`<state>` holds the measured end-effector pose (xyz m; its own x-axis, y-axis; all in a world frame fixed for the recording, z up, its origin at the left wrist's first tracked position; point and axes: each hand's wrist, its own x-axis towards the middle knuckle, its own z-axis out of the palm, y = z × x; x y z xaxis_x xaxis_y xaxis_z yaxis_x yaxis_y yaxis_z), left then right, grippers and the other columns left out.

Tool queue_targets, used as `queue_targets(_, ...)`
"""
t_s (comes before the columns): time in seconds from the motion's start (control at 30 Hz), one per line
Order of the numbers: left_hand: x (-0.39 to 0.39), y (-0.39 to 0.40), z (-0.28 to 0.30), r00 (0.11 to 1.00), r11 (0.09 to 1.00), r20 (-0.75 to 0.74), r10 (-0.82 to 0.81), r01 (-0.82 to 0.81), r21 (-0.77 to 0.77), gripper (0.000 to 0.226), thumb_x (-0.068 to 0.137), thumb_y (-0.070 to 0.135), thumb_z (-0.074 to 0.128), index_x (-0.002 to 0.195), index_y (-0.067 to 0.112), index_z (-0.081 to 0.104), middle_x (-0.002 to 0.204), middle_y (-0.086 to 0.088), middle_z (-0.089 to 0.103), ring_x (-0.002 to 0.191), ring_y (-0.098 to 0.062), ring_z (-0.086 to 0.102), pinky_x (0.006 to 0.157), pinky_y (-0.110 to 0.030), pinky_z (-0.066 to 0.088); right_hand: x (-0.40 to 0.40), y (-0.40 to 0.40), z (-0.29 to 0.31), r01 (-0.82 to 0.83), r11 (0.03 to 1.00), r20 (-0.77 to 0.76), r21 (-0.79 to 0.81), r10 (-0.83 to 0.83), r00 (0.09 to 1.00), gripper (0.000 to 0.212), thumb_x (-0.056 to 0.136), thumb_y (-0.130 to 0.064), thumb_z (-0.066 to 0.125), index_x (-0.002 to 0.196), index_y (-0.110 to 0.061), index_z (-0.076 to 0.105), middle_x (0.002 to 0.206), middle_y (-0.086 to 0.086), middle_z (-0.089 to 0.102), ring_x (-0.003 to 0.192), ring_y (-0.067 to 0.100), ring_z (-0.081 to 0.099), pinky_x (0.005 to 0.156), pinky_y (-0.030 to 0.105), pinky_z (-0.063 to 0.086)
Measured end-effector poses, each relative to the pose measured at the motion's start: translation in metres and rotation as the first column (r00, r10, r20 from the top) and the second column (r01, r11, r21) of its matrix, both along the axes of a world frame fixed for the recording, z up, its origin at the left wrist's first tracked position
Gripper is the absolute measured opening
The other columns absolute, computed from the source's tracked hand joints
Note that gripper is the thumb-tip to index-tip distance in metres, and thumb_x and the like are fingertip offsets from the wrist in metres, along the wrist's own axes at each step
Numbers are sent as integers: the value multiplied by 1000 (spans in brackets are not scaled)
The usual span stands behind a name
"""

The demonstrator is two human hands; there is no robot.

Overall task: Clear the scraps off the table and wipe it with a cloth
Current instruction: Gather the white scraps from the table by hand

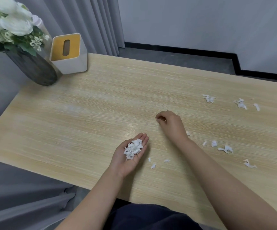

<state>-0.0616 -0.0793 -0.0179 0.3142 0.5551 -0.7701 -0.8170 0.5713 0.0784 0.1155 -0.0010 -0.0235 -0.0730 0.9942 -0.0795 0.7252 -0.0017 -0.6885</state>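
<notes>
My left hand (131, 155) lies palm up just above the light wooden table (84, 117), fingers straight, carrying a heap of white paper scraps (133, 148). My right hand (169, 123) is further out, palm down, its fingertips pinching a small white scrap (157, 120) at the table surface. More white scraps lie loose on the table: a few near my left hand (153, 166), a group beside my right forearm (225, 148), and clusters at the far right (240, 104). No cloth is in view.
A dark vase with white flowers (33, 67) stands at the table's back left corner. A white tissue box with a yellow top (68, 53) sits beside it. Grey curtains hang behind, and the table's right edge is near the far scraps.
</notes>
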Motion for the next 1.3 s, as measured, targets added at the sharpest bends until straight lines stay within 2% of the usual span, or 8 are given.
queue_targets(0.27, 13, -15, 4, 998, 999, 18, 53, -53, 5, 35, 90, 9, 40, 86, -12, 68, 88, -24, 70, 76, -32, 71, 78, -41, 56, -22, -79, 32, -262, 965, -143, 24, 262, 954, 13, 89, -12, 59, 95, -18, 69, 88, -18, 55, 84, -2, 52, 80, 15, 42)
queue_targets(0.43, 23, -19, 7, 1000, 999, -9, 2, -2, 52, 31, 78, 4, 46, 99, -9, 65, 98, -23, 69, 77, -27, 71, 69, -31, 57, -16, -97, 22, -407, 909, 22, 93, 407, 913, 20, 87, -21, 54, 96, -14, 70, 95, -2, 68, 90, 19, 57, 80, 35, 47)
queue_targets(0.63, 32, -18, 5, 1000, 997, 2, -19, 19, 69, 33, 83, 8, 45, 98, -8, 69, 107, -21, 68, 89, -29, 70, 82, -34, 55, 5, -102, 30, -225, 972, -126, 64, 232, 965, 19, 88, -16, 64, 105, -17, 71, 103, -7, 67, 101, 10, 51, 87, 8, 31)
queue_targets(0.73, 33, -18, 4, 999, 997, -2, -33, 33, 71, 35, 85, 11, 43, 99, -8, 70, 113, -19, 67, 94, -31, 69, 87, -42, 50, 19, -103, 27, -92, 995, -199, 42, 99, 975, 16, 86, -19, 66, 101, -22, 71, 99, -16, 63, 99, 3, 52, 85, 11, 37)
queue_targets(0.87, 31, -17, 0, 1000, 997, -8, -9, 10, 71, 36, 83, 8, 42, 97, -9, 70, 112, -19, 67, 93, -33, 69, 86, -43, 50, 42, -107, 6, 9, 999, -57, -47, -11, 998, 15, 87, -17, 64, 101, -20, 70, 97, -11, 61, 96, 6, 54, 81, 14, 40)
queue_targets(1.0, 21, -21, 2, 999, 995, 16, -28, 26, 96, 28, 76, 1, 57, 99, -9, 69, 115, -19, 65, 96, -34, 68, 86, -44, 51, 49, -117, -21, -27, 982, 61, -188, 39, 997, 21, 87, -18, 63, 108, -19, 67, 104, -5, 61, 100, 11, 55, 82, 18, 36)
queue_targets(1.13, 8, -24, -1, 997, 988, 78, 24, -36, 150, 72, 33, -15, 85, 102, -11, 68, 117, -21, 64, 99, -35, 67, 84, -46, 53, 40, -123, -36, -87, 965, 112, -246, 118, 987, 26, 89, -20, 61, 115, -18, 63, 112, -4, 57, 107, 12, 50, 85, 22, 39)
queue_targets(1.3, -2, -29, -3, 998, 988, 60, 27, -36, 152, 68, 41, -14, 81, 107, -9, 66, 119, -20, 64, 101, -35, 66, 85, -45, 52, 32, -121, -40, -123, 970, 190, -211, 164, 968, 18, 92, -21, 55, 106, -13, 63, 107, -1, 56, 104, 16, 49, 77, 28, 42)
